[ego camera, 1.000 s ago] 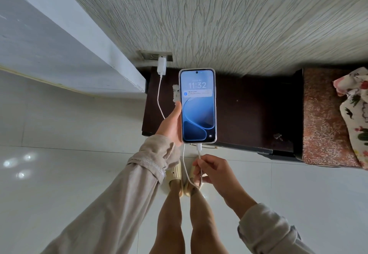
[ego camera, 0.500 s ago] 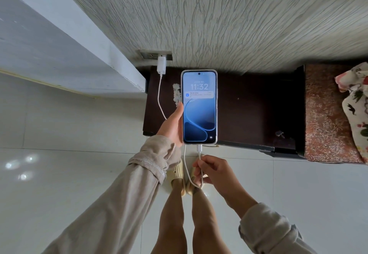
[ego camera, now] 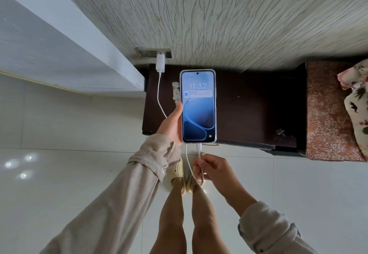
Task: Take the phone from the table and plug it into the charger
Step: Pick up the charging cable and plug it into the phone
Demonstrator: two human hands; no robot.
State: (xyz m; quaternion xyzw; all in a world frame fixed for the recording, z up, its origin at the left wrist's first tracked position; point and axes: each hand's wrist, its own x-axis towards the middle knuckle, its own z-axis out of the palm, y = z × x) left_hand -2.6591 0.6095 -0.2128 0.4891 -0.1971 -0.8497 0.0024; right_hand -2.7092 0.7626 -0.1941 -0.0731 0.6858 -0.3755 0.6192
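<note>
A phone with a lit screen reading 11:32 is held upright in my left hand, above the dark wooden table. A white charger brick sits in the wall socket. Its white cable runs down behind my left hand, loops below the phone and ends in a plug seated in the phone's bottom edge. My right hand pinches the cable just under that plug.
A patterned brown bed edge with a floral cloth lies to the right of the table. A grey wall corner juts out at left. White tiled floor surrounds my legs and sandals.
The view has shifted slightly. Both hands, the phone and the plugged cable stay in the same arrangement.
</note>
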